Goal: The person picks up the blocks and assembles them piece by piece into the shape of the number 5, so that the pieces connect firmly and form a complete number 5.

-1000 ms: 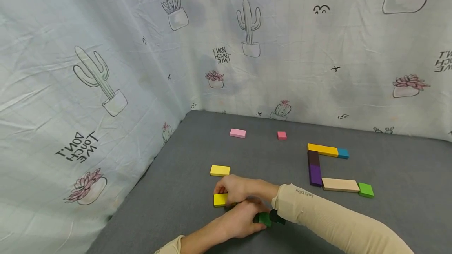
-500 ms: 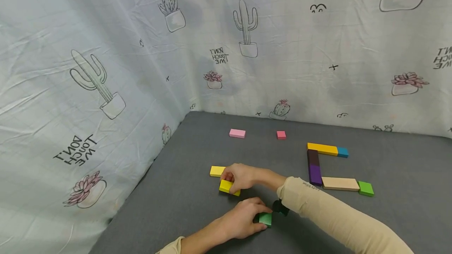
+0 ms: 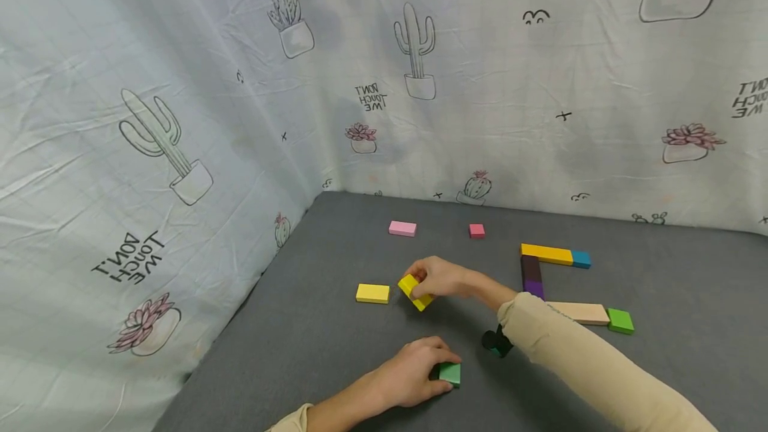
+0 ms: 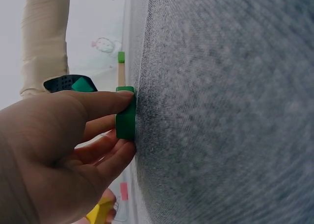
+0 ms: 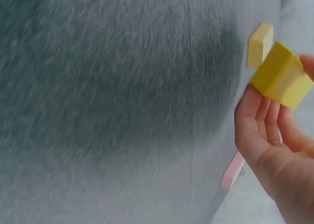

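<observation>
My left hand (image 3: 414,372) rests low on the table and pinches a small green block (image 3: 450,373) between thumb and fingers. The left wrist view shows that green block (image 4: 125,113) flat against the cloth. Above the table, my right hand (image 3: 447,277) holds a bright yellow block (image 3: 416,293) by its sides, tilted. Fingers curl under this yellow block (image 5: 282,77) in the right wrist view. Just left of it on the table lies a paler yellow block (image 3: 373,293).
A pink block (image 3: 403,228) and a red block (image 3: 477,231) lie at the back. To the right, orange (image 3: 546,254), blue (image 3: 581,259), dark brown (image 3: 531,269), purple (image 3: 533,290), beige (image 3: 582,313) and light green (image 3: 621,321) blocks form a bracket shape. A printed curtain (image 3: 480,85) borders the table.
My right hand has lifted the bright yellow block off the table and carried it back and to the right, tilting it. The left hand stays at the green block.
</observation>
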Motion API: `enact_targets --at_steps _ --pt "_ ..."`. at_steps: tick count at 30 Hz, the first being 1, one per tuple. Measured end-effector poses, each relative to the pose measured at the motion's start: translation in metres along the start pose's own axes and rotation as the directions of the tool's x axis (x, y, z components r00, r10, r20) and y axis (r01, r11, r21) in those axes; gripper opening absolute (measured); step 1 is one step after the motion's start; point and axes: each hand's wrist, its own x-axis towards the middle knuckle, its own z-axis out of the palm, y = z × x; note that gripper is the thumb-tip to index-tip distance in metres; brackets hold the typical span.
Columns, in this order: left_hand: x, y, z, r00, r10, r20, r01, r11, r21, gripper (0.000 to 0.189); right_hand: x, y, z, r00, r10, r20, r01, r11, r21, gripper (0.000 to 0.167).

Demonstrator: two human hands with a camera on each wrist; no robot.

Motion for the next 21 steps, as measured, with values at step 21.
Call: enact_targets --at_steps 21 --pt "-0.001 0.003 0.002 0.999 -0.021 -0.045 0.021 1.000 -0.007 0.031 -0.047 0.033 -0.063 0.950 0.039 -0.309 -0.021 0.998 0.061 0.054"
